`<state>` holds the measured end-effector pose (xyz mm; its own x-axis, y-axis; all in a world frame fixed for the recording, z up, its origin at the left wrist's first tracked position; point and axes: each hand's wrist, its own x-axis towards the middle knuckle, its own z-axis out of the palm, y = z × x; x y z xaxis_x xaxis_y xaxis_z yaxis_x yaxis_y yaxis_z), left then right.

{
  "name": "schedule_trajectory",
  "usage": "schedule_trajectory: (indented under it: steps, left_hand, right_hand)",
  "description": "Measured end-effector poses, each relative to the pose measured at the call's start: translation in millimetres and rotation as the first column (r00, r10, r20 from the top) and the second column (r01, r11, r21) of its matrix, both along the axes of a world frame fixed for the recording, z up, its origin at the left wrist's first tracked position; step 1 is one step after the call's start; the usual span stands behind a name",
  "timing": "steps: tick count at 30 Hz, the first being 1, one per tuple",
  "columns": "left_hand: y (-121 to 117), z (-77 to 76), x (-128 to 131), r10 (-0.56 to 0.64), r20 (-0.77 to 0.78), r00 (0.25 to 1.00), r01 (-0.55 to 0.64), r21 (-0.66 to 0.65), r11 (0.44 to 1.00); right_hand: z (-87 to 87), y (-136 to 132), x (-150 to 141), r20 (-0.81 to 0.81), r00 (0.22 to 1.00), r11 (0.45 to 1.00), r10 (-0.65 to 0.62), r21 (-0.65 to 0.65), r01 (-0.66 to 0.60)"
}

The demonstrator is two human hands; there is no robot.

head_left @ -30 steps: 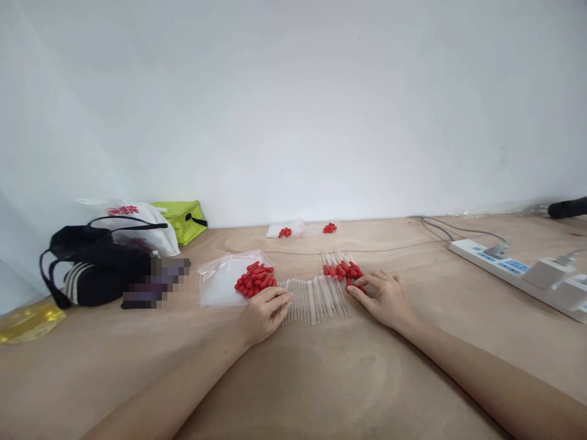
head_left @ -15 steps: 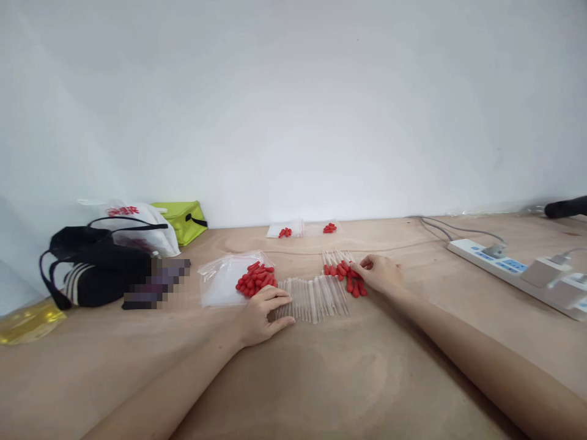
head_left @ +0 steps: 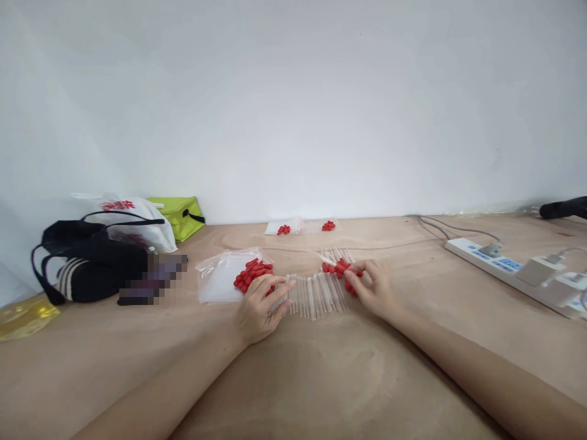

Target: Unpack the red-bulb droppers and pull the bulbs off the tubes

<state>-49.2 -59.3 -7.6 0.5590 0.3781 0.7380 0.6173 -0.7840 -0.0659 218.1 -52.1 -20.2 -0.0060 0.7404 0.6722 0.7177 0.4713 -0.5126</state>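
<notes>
In the head view, a row of clear, thin tubes point(head_left: 316, 296), like glass dropper pipettes, lies side by side on the table. My left hand point(head_left: 263, 308) rests at the row's left end, fingers stretched and thumb apart. Behind it, a heap of red rubber bulbs point(head_left: 252, 273) sits on clear zip bags point(head_left: 215, 281). My right hand point(head_left: 373, 290) is closed, thumb and fingertips pinched on a red bulb at the right-hand group of red-bulbed droppers point(head_left: 338, 267). Those droppers' clear stems point toward the wall. Fingers partly cover the pinched bulb.
Two small bags with red bulbs point(head_left: 328, 226) lie near the wall. At right is a white power strip point(head_left: 477, 256) with chargers and cables. A black bag point(head_left: 96, 269), a white plastic bag point(head_left: 158, 229) and a lime-green bag point(head_left: 178, 214) stand at left.
My right hand has moved slightly left and its fingers now cover more of the right-hand bulbs. My left hand has barely shifted; its fingertips lie a little higher. The view has tilted slightly.
</notes>
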Motion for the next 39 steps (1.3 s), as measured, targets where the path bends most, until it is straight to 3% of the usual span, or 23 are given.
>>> schedule_trajectory:
  steps: [3,7,17,24,28,32,35,39]
  left_hand:
    - [-4.2,0.5,7.9,0.020,-0.033,0.999,-0.018,0.082,0.997]
    - [-7.5,0.9,16.1,0.006,-0.085,0.996,0.003,0.100,0.995]
    - [-11.6,0.9,24.0,0.041,-0.143,0.989,-0.030,0.082,0.996]
    - [-16.0,2.4,22.4,0.004,-0.129,0.992,0.006,0.079,0.997]
    - [-9.1,0.6,-7.9,0.039,-0.018,0.999,-0.038,0.079,0.996]
    - [-1.5,-3.2,-35.8,0.177,0.079,0.981,-0.176,-0.019,0.984]
    - [1.4,-5.6,-32.9,0.180,0.066,0.982,-0.173,-0.088,0.981]
    - [4.2,-6.2,-17.3,0.145,0.059,0.988,-0.138,-0.107,0.985]
  right_hand:
    - [-2.1,-16.0,-16.2,0.138,0.969,0.976,0.205,0.049,-0.214]
    - [-3.5,-23.7,-30.4,0.206,0.932,0.944,0.299,0.076,-0.320]
    - [-2.1,-24.7,-37.2,0.401,0.894,0.922,0.197,0.233,-0.308]
    - [1.5,-33.4,-34.1,0.444,0.868,0.908,0.223,0.231,-0.351]
    - [-2.3,-32.4,-8.0,0.382,0.913,0.959,0.144,0.175,-0.224]
    - [-8.1,-23.8,18.5,0.140,0.977,0.979,0.158,0.110,-0.174]
    - [-10.7,-14.7,25.0,-0.066,0.996,0.997,0.059,0.052,-0.055]
    - [-13.3,-5.6,31.1,-0.123,0.983,0.981,-0.133,-0.159,0.112]
